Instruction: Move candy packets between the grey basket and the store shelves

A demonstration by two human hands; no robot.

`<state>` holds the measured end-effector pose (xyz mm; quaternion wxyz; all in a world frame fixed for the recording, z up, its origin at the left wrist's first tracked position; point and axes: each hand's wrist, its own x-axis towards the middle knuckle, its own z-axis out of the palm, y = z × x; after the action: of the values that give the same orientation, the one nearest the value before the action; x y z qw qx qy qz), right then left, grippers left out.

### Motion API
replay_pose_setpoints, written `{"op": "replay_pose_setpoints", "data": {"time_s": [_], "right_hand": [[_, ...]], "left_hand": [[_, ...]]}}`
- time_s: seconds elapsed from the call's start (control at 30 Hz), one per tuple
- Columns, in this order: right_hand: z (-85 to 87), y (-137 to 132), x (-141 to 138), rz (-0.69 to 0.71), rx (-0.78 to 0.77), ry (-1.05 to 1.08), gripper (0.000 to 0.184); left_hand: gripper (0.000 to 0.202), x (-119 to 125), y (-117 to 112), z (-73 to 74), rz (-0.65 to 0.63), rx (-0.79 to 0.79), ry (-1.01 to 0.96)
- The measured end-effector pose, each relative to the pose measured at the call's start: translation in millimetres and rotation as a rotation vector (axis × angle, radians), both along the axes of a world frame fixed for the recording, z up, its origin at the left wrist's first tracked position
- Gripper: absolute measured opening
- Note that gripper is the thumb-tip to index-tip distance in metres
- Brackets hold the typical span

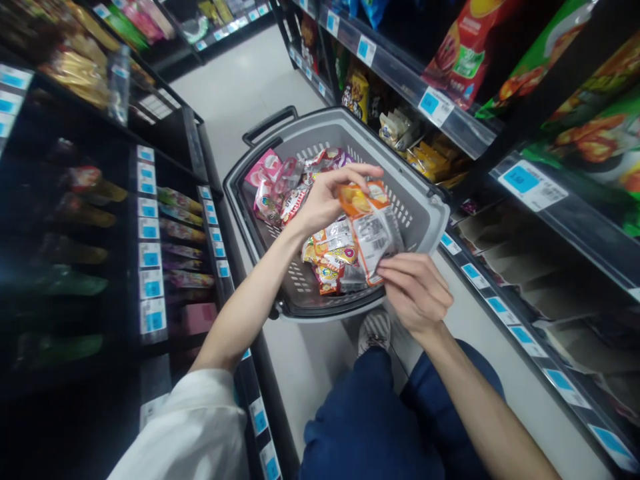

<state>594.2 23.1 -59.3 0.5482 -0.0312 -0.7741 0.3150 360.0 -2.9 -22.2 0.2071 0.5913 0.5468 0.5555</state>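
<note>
Both my hands grip one orange and clear snack packet point(373, 230) above a grey shopping basket point(425, 213). My left hand point(327, 197) pinches its upper end, fingers stretching over the top edge. At the lower corner, the fingertips of my right hand point(417, 287) are pressed together on it. The packet's printed label side faces up towards me. Under it in the basket lie several candy packets point(330, 247), orange and yellow ones nearer me. Pink and red packets point(273, 183) fill the far left part, partly hidden by my left hand.
Dark shelves with price tags point(151, 283) run along the left side. On the right, shelves hold large snack bags point(465, 50) and smaller packs point(397, 128). The basket's black handle point(270, 125) sticks out at its far end. My shoe point(375, 331) is just below the basket.
</note>
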Motion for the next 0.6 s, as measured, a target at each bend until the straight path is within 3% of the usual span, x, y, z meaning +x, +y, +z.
{"op": "replay_pose_setpoints", "data": {"time_s": [0.1,0.17,0.23,0.3,0.47,0.6], "right_hand": [[2.5,2,-5,-0.159,-0.360,0.044,0.014],[5.1,7,-4,-0.179,-0.623,0.001,0.021],[8.4,15,-1,-0.089,-0.783,-0.074,0.037],[12.3,22,3,0.036,-0.837,-0.159,0.051],[26.8,26,6,0.294,-0.867,-0.357,0.061],[40.5,20,4,0.532,-0.972,-0.526,0.047]], "left_hand": [[0.042,-7,0,-8.3,0.047,-0.025,-0.007],[0.042,-10,-1,-11.6,0.091,-0.024,0.009],[0.046,-12,-1,-12.0,0.115,-0.013,0.033],[0.050,-10,-2,-10.2,0.132,-0.005,0.051],[0.058,6,-5,-3.5,0.136,-0.026,0.066],[0.050,22,-7,2.0,0.002,0.036,0.009]]}}
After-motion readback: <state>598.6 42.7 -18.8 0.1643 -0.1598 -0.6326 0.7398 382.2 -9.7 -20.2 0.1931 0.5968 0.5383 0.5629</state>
